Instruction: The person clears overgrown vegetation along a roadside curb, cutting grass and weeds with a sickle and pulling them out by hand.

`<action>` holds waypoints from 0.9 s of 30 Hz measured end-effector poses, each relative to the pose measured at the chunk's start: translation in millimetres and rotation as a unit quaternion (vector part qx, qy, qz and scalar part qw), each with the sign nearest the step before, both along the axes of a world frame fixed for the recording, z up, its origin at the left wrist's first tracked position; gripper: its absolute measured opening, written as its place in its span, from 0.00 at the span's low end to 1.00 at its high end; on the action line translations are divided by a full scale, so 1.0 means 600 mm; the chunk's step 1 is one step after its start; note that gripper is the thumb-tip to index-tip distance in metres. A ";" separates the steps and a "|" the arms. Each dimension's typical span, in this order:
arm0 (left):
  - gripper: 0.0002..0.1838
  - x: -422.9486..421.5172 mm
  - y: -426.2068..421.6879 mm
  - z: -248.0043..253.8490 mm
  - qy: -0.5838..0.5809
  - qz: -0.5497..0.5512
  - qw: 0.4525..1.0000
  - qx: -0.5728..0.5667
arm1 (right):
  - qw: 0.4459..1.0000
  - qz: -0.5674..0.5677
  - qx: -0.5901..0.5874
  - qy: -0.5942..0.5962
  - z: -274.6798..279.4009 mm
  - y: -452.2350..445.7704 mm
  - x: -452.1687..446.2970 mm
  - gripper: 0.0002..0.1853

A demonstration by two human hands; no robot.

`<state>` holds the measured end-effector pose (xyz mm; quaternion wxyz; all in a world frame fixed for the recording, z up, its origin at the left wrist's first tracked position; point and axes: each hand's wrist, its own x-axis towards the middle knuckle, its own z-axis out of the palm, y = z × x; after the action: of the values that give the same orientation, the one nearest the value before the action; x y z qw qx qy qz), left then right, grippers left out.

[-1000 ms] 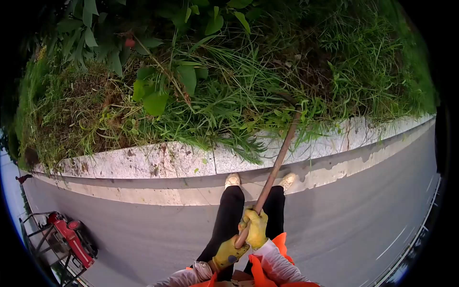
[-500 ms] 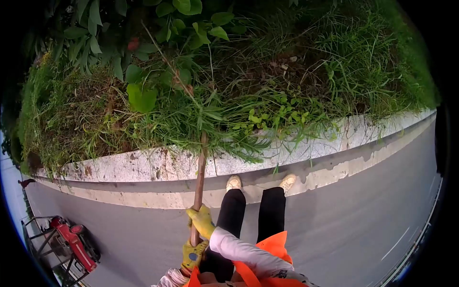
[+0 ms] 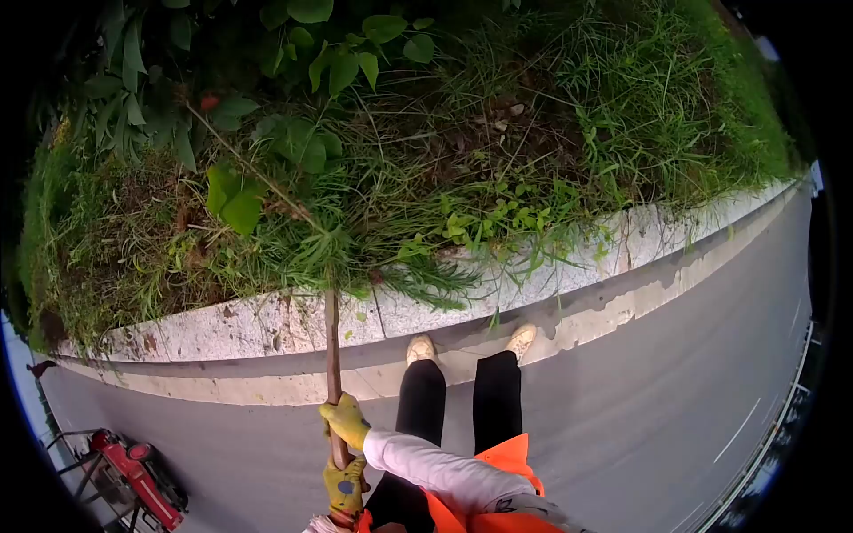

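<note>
A long wooden handle (image 3: 333, 342) runs from my body out over the curb, and its far end is lost among grass and weeds, so the tool's head is hidden. Both hands wear yellow gloves and are wrapped round this handle. My right hand (image 3: 346, 421) grips higher up, closer to the curb. Below it, near my waist, my left hand (image 3: 345, 487) holds the lower part. A thin bare stem (image 3: 253, 173) slants up and left from the leafy weeds (image 3: 329, 244) at the handle's far end.
A pale stone curb (image 3: 418, 311) borders the overgrown verge (image 3: 515, 151). Leafy branches (image 3: 346, 62) overhang at the top. My feet stand on the road (image 3: 622, 417) beside the curb. A red vehicle (image 3: 138, 480) with a dark frame is at lower left.
The handle and both gloved hands have shifted left in view, and the handle is more upright. The stem and weeds at its far end lean further left. The grip is unchanged.
</note>
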<state>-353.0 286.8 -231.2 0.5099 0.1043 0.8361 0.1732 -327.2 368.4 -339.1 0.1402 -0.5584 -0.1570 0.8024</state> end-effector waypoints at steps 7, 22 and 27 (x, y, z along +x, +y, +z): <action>0.09 0.076 0.028 0.051 -0.295 0.171 0.936 0.087 | 0.993 -0.116 0.007 -0.020 0.114 0.065 0.119 0.11; 0.30 0.174 0.296 -0.077 -0.095 -0.450 0.856 0.236 | 0.867 -0.495 0.056 0.002 0.107 0.231 0.329 0.08; 0.22 0.101 0.317 -0.094 -0.095 -0.293 0.935 0.178 | 0.913 -0.401 0.068 -0.029 0.067 0.317 0.228 0.12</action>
<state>-292.5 477.0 -287.8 0.5880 0.4165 0.6720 0.1710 -190.6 558.7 -299.2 0.4829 -0.5869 0.0220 0.6496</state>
